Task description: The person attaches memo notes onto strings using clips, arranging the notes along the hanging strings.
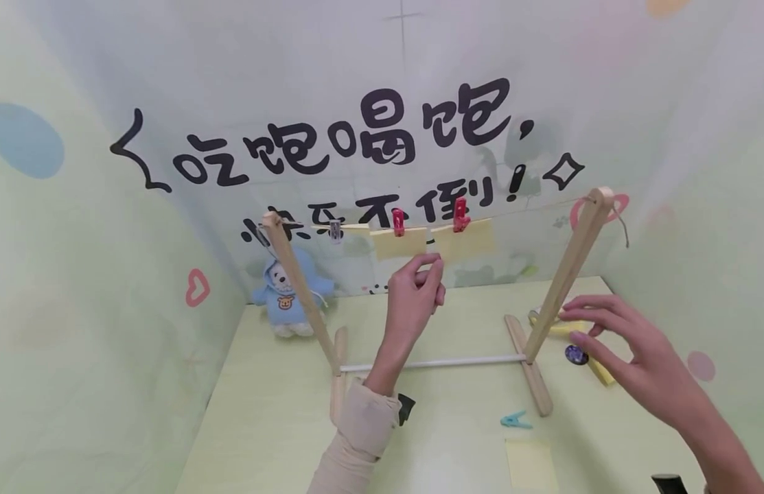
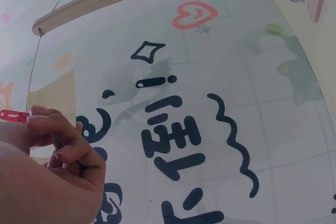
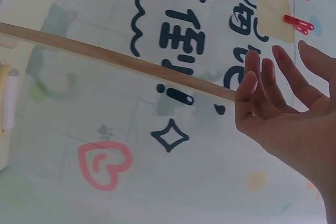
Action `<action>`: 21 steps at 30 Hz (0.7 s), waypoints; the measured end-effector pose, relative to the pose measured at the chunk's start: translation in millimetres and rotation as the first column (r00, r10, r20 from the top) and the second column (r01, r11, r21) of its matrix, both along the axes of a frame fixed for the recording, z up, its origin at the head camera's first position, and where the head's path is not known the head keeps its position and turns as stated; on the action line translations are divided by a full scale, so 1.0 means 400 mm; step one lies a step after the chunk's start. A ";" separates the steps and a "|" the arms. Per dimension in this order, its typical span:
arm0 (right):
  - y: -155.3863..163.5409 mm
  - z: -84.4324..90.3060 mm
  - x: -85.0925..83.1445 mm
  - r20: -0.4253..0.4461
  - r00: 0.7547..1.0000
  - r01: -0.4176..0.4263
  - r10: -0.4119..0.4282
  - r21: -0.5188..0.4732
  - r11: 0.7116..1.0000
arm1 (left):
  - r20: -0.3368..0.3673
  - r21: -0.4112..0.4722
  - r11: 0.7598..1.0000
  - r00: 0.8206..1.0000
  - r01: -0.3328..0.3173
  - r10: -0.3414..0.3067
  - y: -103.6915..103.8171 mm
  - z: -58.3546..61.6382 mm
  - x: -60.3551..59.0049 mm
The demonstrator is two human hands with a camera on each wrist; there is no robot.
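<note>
A wooden rack (image 1: 567,274) carries a string with two yellow notes hung by red clips (image 1: 398,221). My left hand (image 1: 427,266) is raised under the string, and its curled fingers pinch the lower corner of the middle yellow note (image 1: 397,243). In the left wrist view the fingertips (image 2: 39,124) lie beside a red clip (image 2: 13,115) and the note (image 2: 52,95). My right hand (image 1: 594,329) hovers with fingers spread and holds nothing, just right of the rack's right post and above a yellow roll (image 1: 570,328). In the right wrist view that hand (image 3: 273,98) is open.
A grey clip (image 1: 335,230) hangs on the string at the left. A blue plush toy (image 1: 289,295) sits at the back left. On the table lie a teal clip (image 1: 515,420), a loose yellow note (image 1: 530,463), a dark round piece (image 1: 576,355) and a yellow pad (image 1: 602,372).
</note>
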State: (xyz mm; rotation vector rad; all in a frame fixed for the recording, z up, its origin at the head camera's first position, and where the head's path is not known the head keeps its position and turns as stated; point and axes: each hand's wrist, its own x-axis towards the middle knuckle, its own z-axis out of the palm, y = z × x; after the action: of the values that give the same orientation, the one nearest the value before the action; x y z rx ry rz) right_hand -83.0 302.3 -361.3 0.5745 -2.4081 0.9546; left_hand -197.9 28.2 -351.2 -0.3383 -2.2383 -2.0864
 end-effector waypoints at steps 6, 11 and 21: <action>0.012 -0.091 0.034 0.169 0.985 0.022 -0.020 -0.010 1.000 | 0.023 -0.014 1.000 0.999 0.028 -0.028 0.002 -0.030 -0.006; 0.020 -0.139 0.061 0.261 0.963 0.076 -0.072 -0.004 0.997 | 0.058 -0.061 0.995 0.995 0.079 -0.076 0.012 -0.077 -0.002; 0.036 -0.220 0.081 0.246 0.969 0.038 -0.031 -0.024 0.999 | 0.254 -0.399 0.858 0.938 0.324 -0.236 0.099 -0.447 0.144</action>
State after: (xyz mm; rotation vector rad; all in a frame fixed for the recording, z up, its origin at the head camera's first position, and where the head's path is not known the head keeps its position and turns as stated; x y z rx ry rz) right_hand -50.7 316.5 -449.2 0.4235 -2.6073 1.0994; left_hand -140.4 67.9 -530.0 -0.5338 -2.9391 -1.7706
